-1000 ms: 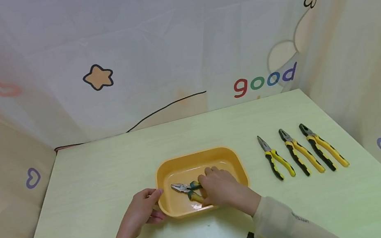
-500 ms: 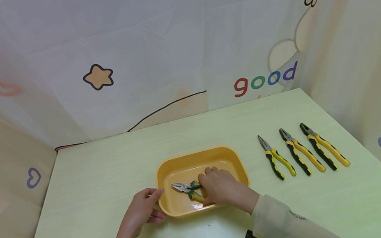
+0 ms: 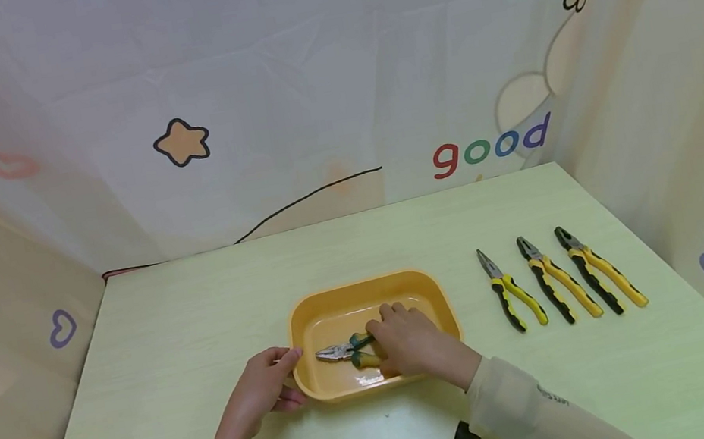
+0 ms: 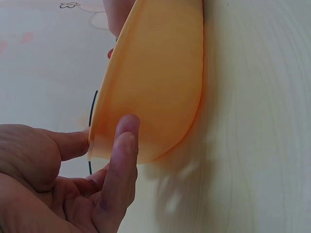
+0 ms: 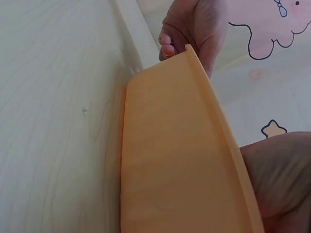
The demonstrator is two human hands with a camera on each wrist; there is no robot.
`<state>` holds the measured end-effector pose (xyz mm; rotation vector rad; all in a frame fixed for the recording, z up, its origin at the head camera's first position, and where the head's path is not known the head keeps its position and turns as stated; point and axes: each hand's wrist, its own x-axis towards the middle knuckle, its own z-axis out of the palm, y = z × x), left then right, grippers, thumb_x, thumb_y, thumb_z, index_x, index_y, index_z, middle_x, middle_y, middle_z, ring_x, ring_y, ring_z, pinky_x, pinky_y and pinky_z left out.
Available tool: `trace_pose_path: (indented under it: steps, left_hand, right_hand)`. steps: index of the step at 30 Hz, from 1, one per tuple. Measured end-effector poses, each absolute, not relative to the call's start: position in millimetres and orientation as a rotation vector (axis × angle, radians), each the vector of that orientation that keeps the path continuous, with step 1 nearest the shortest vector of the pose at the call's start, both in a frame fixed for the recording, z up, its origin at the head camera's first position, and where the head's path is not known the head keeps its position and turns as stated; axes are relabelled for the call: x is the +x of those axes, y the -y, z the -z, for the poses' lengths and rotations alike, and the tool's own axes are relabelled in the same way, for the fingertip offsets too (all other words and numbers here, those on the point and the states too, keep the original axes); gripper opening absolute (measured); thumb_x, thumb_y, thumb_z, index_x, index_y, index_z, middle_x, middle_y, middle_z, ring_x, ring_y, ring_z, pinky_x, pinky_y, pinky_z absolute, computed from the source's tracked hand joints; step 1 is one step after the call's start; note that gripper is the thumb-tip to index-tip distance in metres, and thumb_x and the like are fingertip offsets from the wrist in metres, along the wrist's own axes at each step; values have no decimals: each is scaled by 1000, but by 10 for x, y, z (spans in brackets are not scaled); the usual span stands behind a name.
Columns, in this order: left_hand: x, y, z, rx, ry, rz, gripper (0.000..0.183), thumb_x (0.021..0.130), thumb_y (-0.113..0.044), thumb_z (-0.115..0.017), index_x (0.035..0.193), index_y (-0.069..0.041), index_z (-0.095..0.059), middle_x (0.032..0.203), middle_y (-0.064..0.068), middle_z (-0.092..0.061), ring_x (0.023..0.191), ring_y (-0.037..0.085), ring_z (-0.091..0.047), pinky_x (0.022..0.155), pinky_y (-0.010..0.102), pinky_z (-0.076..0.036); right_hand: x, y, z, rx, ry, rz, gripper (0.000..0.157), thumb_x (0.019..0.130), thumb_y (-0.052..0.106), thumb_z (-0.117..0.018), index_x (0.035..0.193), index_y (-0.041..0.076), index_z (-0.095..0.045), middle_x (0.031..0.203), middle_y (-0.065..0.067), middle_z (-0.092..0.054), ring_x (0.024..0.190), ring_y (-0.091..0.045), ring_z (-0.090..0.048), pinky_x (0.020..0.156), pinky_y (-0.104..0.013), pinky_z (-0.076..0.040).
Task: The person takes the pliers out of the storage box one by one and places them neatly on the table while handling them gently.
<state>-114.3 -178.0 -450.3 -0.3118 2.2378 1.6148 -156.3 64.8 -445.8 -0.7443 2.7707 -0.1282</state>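
Observation:
A yellow-orange plastic tray (image 3: 363, 287) stands on the table. At its left end my left hand (image 3: 260, 389) pinches the rim, thumb on top and fingers against the outer wall, as the left wrist view shows. My right hand (image 3: 413, 342) reaches into the tray and grips the handles of a pair of combination pliers (image 3: 366, 360). Their metal head points left, and their green and yellow handles run partly under the palm. In the right wrist view the tray wall (image 5: 170, 141) hides the pliers and the fingers of the right hand (image 5: 279, 177).
Right of the tray lie needle-nose pliers (image 3: 517, 301) and two larger pairs of pliers, one in the middle (image 3: 566, 285) and one farthest right (image 3: 599, 276), all yellow and black. Printed curtains (image 3: 279, 108) rise behind and beside the pale table (image 3: 200, 305).
The pliers in the right hand have turned slightly, their head swinging toward the near side so they lie more level across the tray. The left hand and tray have stayed in place.

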Motion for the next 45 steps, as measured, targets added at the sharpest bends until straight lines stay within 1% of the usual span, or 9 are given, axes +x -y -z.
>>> trace_pose_path:
  steps: [3, 8, 13, 18, 25, 29, 32, 38, 45]
  left_hand:
    - [-1144, 1778, 4502, -310, -2240, -1611, 40, 108, -26, -56, 129, 8, -58, 93, 16, -64, 59, 20, -66, 54, 31, -60]
    - [-1146, 1777, 4505, -311, -2245, -1603, 41, 108, -26, -55, 130, 8, -57, 93, 16, -64, 59, 20, -66, 54, 31, -60]
    - [-1146, 1776, 4507, -321, -2244, -1596, 40, 108, -26, -56, 130, 8, -58, 92, 16, -64, 59, 20, -66, 54, 30, -60]
    - [-1144, 1778, 4511, -326, -2242, -1596, 40, 108, -27, -56, 129, 8, -58, 94, 16, -65, 59, 20, -66, 54, 30, -60]
    - [-1142, 1780, 4513, -331, -2241, -1592, 40, 108, -27, -56, 129, 7, -58, 95, 17, -65, 59, 20, -66, 54, 30, -60]
    - [-1148, 1782, 4508, -332, -2243, -1584, 41, 108, -28, -55, 129, 7, -57, 95, 17, -65, 59, 20, -66, 54, 30, -60]
    - [-1151, 1783, 4507, -332, -2245, -1582, 41, 109, -28, -55, 130, 7, -57, 94, 17, -64, 59, 20, -66, 54, 30, -60]
    - [-1148, 1784, 4504, -328, -2245, -1590, 41, 108, -28, -55, 130, 7, -57, 96, 17, -65, 59, 20, -65, 54, 30, -60]
    - [-1141, 1785, 4506, -323, -2246, -1597, 41, 108, -28, -56, 129, 7, -58, 96, 16, -65, 60, 20, -66, 54, 30, -60]
  right_hand:
    - [-1574, -668, 4470, -749, -2759, 143, 52, 84, 34, -87, 125, 10, -66, 106, -9, -57, 97, -26, -52, 78, -41, -51]
    - [-1587, -690, 4480, -745, -2747, 190, 60, 81, 37, -90, 127, 9, -66, 108, -9, -56, 99, -26, -51, 79, -41, -51]
    - [-1599, -700, 4478, -755, -2737, 228, 53, 82, 33, -89, 122, 7, -67, 104, -7, -55, 96, -24, -51, 76, -40, -51]
    - [-1612, -713, 4488, -787, -2737, 234, 48, 84, 32, -87, 120, 7, -68, 104, -8, -55, 95, -24, -50, 71, -38, -50]
    - [-1634, -729, 4489, -812, -2729, 259, 49, 82, 34, -87, 120, 8, -68, 107, -10, -56, 98, -26, -51, 75, -40, -52]
    - [-1654, -746, 4484, -842, -2718, 302, 48, 83, 36, -84, 120, 9, -69, 105, -9, -56, 93, -25, -50, 74, -39, -50]
    - [-1682, -757, 4478, -868, -2701, 346, 46, 83, 37, -80, 119, 10, -69, 99, -6, -57, 86, -22, -50, 71, -37, -45]
    - [-1729, -763, 4436, -915, -2650, 415, 31, 84, 37, -71, 102, 13, -64, 81, 2, -54, 71, -14, -47, 60, -28, -33]
    - [-1742, -743, 4387, -884, -2595, 433, 29, 93, 42, -65, 98, 13, -61, 79, 2, -53, 70, -13, -49, 59, -26, -37]
